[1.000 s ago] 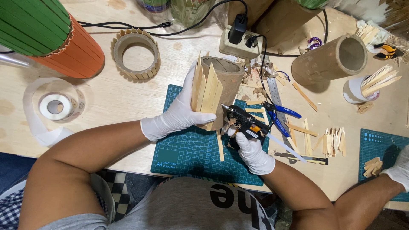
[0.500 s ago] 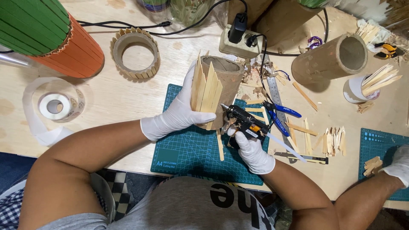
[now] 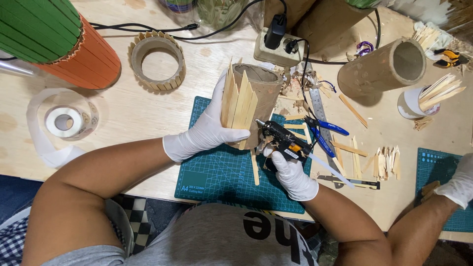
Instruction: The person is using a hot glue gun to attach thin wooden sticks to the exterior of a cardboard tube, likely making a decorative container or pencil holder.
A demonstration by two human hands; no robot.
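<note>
Item: cardboard tube (image 3: 263, 93), centre of frame, lying tilted on the green cutting mat (image 3: 217, 172), partly clad in pointed wooden sticks (image 3: 239, 101).

Left hand (image 3: 209, 128): white glove, fingers wrapped around the tube's stick-clad side, pressing the sticks flat.

Right hand (image 3: 291, 173): white glove, fingers clamped on a black glue gun (image 3: 282, 139), its nozzle just at the lower edge of the sticks, close to the left fingers.

Loose stick (image 3: 254, 167): lies on the mat below the tube.

Nearby: blue pliers (image 3: 325, 130) and a steel ruler (image 3: 318, 111) right of the gun; power strip (image 3: 276, 47) above, cord trailing; second tube (image 3: 384, 66) upper right; ring of sticks (image 3: 157, 59) upper left; tape roll (image 3: 64, 120) at left. Another person's gloved hand (image 3: 456, 184) at the right edge, on a second mat.

Risks, as judged:
- Nozzle so near the left fingers: hot glue could reach the glove.
- Tube round and tilted: it could roll if the grip eases, skewing the sticks.
- Sticks released before the glue sets could slip or gap.
- Gun cord could drag scraps on the surface.
</note>
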